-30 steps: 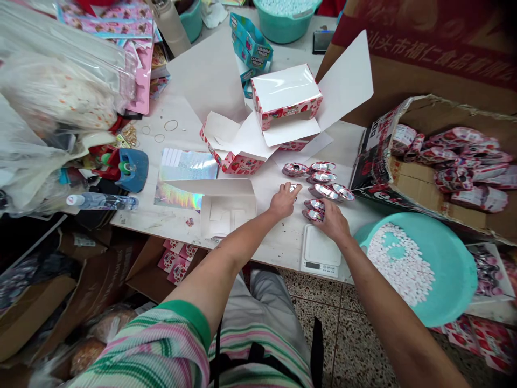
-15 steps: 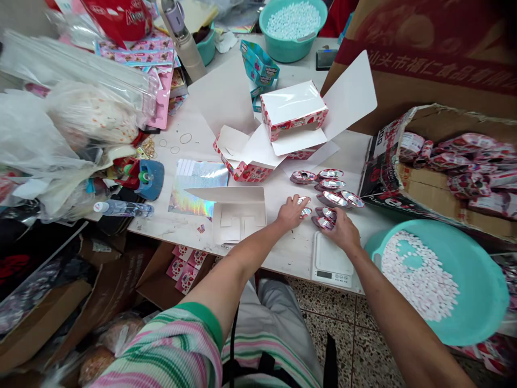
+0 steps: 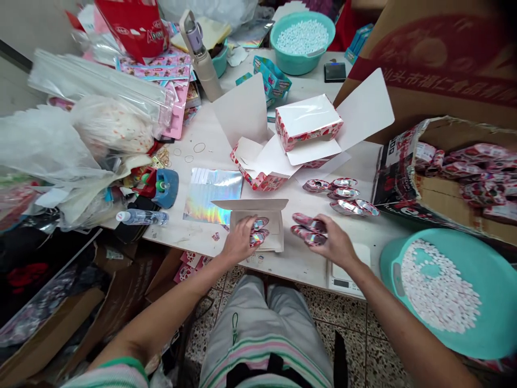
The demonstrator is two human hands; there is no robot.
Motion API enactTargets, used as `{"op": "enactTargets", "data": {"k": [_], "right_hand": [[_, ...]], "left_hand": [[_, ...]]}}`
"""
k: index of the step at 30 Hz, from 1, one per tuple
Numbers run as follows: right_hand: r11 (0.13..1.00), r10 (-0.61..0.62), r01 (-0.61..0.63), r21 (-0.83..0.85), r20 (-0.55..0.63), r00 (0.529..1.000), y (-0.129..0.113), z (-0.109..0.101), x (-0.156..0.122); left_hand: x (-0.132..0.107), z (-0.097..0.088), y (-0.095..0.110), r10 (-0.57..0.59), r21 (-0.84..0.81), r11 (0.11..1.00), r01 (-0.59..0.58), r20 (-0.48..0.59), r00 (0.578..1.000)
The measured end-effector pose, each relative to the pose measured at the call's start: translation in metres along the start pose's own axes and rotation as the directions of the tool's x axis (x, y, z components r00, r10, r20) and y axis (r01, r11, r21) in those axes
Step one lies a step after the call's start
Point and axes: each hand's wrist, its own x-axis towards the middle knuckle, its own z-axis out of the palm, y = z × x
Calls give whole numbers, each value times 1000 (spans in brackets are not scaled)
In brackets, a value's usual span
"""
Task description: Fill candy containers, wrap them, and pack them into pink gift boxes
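My left hand (image 3: 238, 241) is closed on a couple of shiny red foil packets (image 3: 258, 230), holding them inside a small open white box (image 3: 258, 223) near the table's front edge. My right hand (image 3: 333, 242) grips two more foil packets (image 3: 307, 229) just right of that box, above a white scale (image 3: 348, 275). Several loose packets (image 3: 343, 193) lie in a cluster farther back on the white table (image 3: 210, 134).
Open strawberry-print cartons (image 3: 307, 126) stand behind the box. A holographic sheet (image 3: 210, 195) lies to its left. A teal basin of white pellets (image 3: 440, 291) sits at the right, a cardboard box of packets (image 3: 464, 167) behind it. Plastic bags (image 3: 60, 151) crowd the left.
Both hands took packets from the cluster and came toward me; the left carried its packets leftward into the small white box. The camera view tilted up slightly.
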Motion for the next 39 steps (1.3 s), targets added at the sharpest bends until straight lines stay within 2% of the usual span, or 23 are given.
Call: {"op": "enactTargets", "data": {"k": [3,6,11,17,23,28,31,34,36,38,39], "right_hand": [[978,-204,201,53,76,976,-42,28,24],[965,-263,260,37,106,959,-61,57,46],[971,-192,211,-109,163,968,-61,79,64],[923,-139,212,-322,233,963,-76,89,78],[874,-74,170,-455,221,972,-81,108,86],[884,-31,89,-460,132,991,-78,121,81],[918,-34,67,-391,92,995,-84,117,78],[952,-83,91,-294,39,996,-81,100,69],[965,-62,45,-257,-58,996,-64,82,57],[966,28,-80,-246,-206,978,-32,61,41],[956,86,-159,-245,-285,955,-11,49,33]], "left_hand": [[7,2,-27,26,51,998,-29,47,999],[15,5,-43,41,109,993,-52,98,994],[20,15,-59,42,152,987,-56,98,994],[22,23,-59,15,237,971,-40,106,994],[30,25,-60,-92,272,960,67,81,993],[35,31,-60,-109,259,961,94,44,993],[33,27,-61,-80,233,969,77,1,997],[24,21,-57,-7,185,982,26,-98,995],[17,19,-48,95,150,987,-63,-213,972],[14,20,-29,248,102,968,-228,-303,920],[17,22,-16,325,67,945,-322,-324,889]]}}
